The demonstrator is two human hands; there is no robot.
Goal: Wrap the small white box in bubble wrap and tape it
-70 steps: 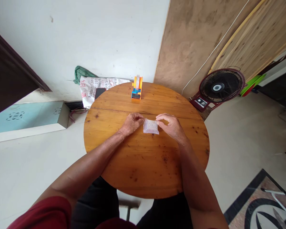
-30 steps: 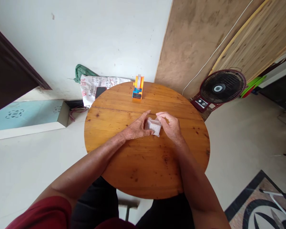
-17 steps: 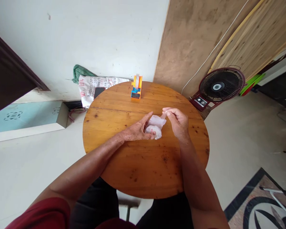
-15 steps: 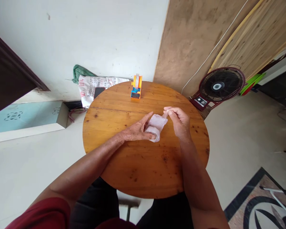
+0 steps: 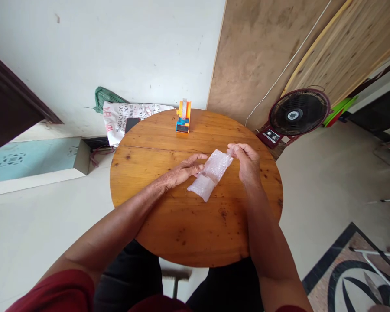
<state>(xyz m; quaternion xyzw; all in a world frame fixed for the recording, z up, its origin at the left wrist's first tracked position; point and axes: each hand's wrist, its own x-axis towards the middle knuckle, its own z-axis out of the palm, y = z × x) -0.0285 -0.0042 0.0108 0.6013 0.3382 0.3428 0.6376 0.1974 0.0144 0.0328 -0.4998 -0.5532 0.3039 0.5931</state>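
Observation:
A strip of pinkish-white bubble wrap (image 5: 217,164) lies slantwise across the round wooden table, its near end folded or overlapped. My right hand (image 5: 248,162) is closed in a pinch at the wrap's far right corner, on what looks like a short strip of clear tape (image 5: 230,151). By the wrap's left edge is my left hand (image 5: 185,170), open, its thumb and fingers apart. The thumb tip is at the edge of the wrap; whether it touches I cannot tell. Whether anything lies inside the fold is hidden.
An orange and blue tape dispenser (image 5: 183,117) stands at the far side of the wooden table (image 5: 182,225). Behind it, a white printed sack (image 5: 117,121) leans near the wall. A dark red fan (image 5: 292,115) stands on the right, and a pale blue box-like unit (image 5: 35,160) is at left.
The bubble wrap has gone from rolled up to stretched out, its near end now further left and nearer me. My left hand has let go of the roll and moved slightly left.

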